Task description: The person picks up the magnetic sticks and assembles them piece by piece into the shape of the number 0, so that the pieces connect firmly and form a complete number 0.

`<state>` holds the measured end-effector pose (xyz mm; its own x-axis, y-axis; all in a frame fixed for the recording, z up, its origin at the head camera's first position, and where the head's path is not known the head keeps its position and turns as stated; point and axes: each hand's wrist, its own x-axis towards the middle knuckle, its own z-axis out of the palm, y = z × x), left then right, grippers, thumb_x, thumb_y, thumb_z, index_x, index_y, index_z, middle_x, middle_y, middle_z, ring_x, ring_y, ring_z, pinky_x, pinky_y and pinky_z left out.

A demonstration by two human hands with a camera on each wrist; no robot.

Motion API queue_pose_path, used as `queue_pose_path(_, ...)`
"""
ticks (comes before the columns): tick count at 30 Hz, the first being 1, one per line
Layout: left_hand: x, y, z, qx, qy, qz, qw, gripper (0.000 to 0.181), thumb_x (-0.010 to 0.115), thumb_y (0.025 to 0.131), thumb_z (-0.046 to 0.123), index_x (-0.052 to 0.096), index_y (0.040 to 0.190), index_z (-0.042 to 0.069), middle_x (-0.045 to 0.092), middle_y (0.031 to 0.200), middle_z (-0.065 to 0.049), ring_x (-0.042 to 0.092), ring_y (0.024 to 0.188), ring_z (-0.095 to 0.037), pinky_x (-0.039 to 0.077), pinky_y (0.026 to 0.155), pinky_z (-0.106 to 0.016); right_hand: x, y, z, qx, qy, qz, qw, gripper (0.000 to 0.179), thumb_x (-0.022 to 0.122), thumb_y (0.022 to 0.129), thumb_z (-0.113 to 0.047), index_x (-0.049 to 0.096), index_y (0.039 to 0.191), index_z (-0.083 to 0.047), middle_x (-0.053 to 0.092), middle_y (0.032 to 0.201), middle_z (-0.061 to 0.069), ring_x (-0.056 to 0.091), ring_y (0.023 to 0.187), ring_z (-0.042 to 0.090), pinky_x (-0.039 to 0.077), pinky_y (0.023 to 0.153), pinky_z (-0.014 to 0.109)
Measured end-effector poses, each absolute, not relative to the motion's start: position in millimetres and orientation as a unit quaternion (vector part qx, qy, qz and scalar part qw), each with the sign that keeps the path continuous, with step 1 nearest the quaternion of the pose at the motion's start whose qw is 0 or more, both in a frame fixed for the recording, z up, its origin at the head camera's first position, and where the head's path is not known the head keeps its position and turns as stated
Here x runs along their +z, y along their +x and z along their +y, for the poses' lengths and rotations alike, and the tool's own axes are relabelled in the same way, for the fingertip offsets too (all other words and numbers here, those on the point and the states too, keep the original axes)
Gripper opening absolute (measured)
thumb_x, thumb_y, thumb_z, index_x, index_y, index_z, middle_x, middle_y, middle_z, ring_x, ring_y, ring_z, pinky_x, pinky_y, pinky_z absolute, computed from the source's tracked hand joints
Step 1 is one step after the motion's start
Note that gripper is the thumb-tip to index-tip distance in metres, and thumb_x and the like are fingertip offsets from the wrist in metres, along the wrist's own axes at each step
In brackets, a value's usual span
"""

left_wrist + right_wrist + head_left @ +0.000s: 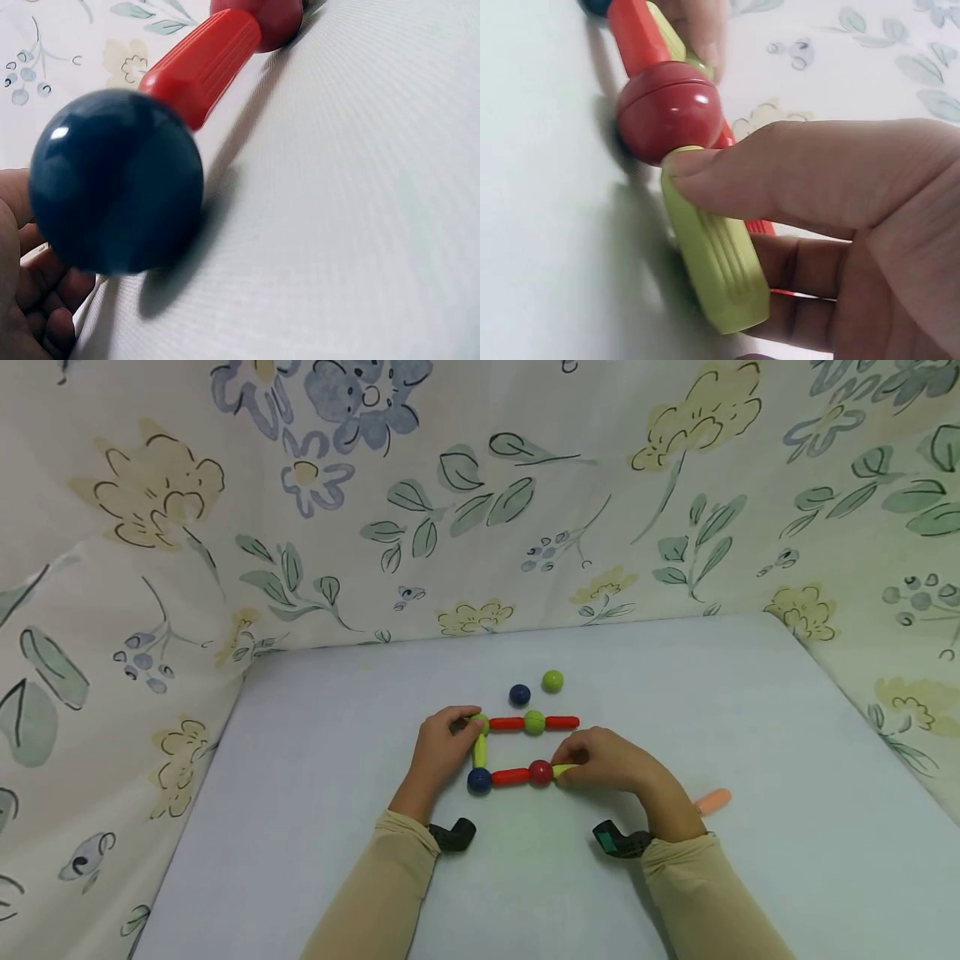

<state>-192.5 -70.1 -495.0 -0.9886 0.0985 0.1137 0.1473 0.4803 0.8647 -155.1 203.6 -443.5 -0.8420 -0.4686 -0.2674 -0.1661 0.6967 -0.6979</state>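
Note:
A U-shaped chain of magnetic-toy-like sticks and balls lies on the table. My left hand (441,747) pinches the green ball (480,724) at its far left corner; in the left wrist view that ball is hidden behind the blue ball (116,180). A yellow-green stick (480,752) joins the green and blue balls. From the blue ball a red stick (512,777) runs to a red ball (541,772). My right hand (611,762) holds another yellow-green stick (720,255) between thumb and fingers, its end against the red ball (671,112).
Along the far side, a red stick (507,724), a second green ball (534,722) and another red stick (562,722) form a row. Behind it lie a loose blue ball (520,695) and a loose green ball (552,681). An orange stick (714,801) lies beside my right wrist.

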Motion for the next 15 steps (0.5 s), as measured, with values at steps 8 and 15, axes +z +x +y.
queue_pose_path(8, -493.5, -191.6, -70.0, -0.51, -0.072, -0.857, 0.024, 0.026, 0.069, 0.092, 0.027, 0.073, 0.115, 0.016, 0.07, 0.107, 0.002, 0.059, 0.096, -0.015, 0.049, 0.086, -0.036, -445.7, -155.7, 198.1, -0.343, -0.21, 0.892, 0.207, 0.01, 0.075, 0.083, -0.014, 0.074, 0.093, -0.018, 0.066, 0.088, -0.006, 0.056, 0.084, 0.015, 0.049, 0.077, 0.032)
queue_pose_path(15, -494.1, -192.5, -70.4, -0.509, -0.072, -0.858, 0.022, 0.026, 0.068, 0.092, 0.028, 0.073, 0.115, 0.016, 0.069, 0.107, 0.003, 0.059, 0.095, -0.015, 0.049, 0.085, -0.035, -445.8, -155.2, 197.5, -0.342, -0.202, 0.89, 0.224, 0.011, 0.078, 0.081, -0.016, 0.073, 0.09, -0.02, 0.063, 0.083, -0.006, 0.055, 0.081, 0.015, 0.048, 0.072, 0.03)
